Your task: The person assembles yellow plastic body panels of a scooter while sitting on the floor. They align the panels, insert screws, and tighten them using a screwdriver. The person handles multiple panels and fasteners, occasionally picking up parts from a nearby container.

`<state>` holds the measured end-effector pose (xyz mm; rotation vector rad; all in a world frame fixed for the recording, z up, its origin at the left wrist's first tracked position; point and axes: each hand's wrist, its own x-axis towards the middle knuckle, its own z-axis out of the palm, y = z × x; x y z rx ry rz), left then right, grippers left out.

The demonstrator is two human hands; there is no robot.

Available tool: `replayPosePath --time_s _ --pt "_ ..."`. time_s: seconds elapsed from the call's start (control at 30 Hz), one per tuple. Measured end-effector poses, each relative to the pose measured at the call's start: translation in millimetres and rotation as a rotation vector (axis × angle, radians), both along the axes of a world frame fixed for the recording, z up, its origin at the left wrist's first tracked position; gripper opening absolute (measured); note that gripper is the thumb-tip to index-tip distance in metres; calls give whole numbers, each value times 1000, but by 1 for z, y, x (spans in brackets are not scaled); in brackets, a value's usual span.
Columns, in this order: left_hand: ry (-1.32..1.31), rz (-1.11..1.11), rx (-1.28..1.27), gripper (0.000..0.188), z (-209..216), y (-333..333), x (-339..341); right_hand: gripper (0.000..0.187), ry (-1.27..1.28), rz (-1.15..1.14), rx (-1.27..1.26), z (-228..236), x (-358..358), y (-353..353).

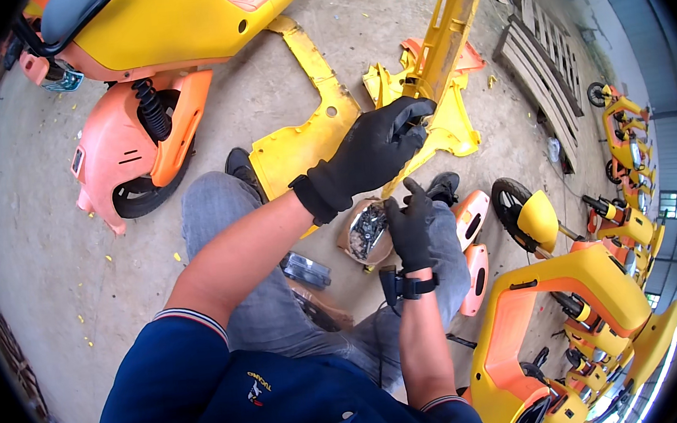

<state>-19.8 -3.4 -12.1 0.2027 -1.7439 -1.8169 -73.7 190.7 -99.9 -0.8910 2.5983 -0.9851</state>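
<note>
My left hand (373, 149), in a black glove, is closed around the edge of a long yellow plastic panel (445, 32). The panel stands tilted up in front of me, its ribbed inner side showing. Lower down, my right hand (411, 226), also gloved and with a strapped device on the wrist, is close to the panel's bottom end. Its thumb and forefinger are apart, with nothing visible between them. Beside that hand, between my legs, sits an open carton (365, 232) of small dark metal parts, likely screws.
Another yellow panel (319, 113) and a heap of yellow and orange parts (458, 118) lie ahead. A yellow-orange scooter (158, 35) stands at the left, more scooters (598, 278) at the right. Wooden pallets (539, 76) lie far right; a dark plastic box (306, 270) is near my legs.
</note>
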Motion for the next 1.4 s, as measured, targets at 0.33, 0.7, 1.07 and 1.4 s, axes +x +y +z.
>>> replayPosePath --time_s 0.33,0.7,1.07,1.4 --pt "19 179 -153 32 1 12 -4 90 180 50 153 -12 32 -38" --pt "-102 -57 -200 55 -17 23 1 33 507 20 52 -46 -18 -23" --pt "-459 -146 -577 53 -37 26 15 28 315 -207 -105 38 -92 5" --pt "-590 -115 -695 62 -31 25 14 32 404 150 -28 77 -133 59"
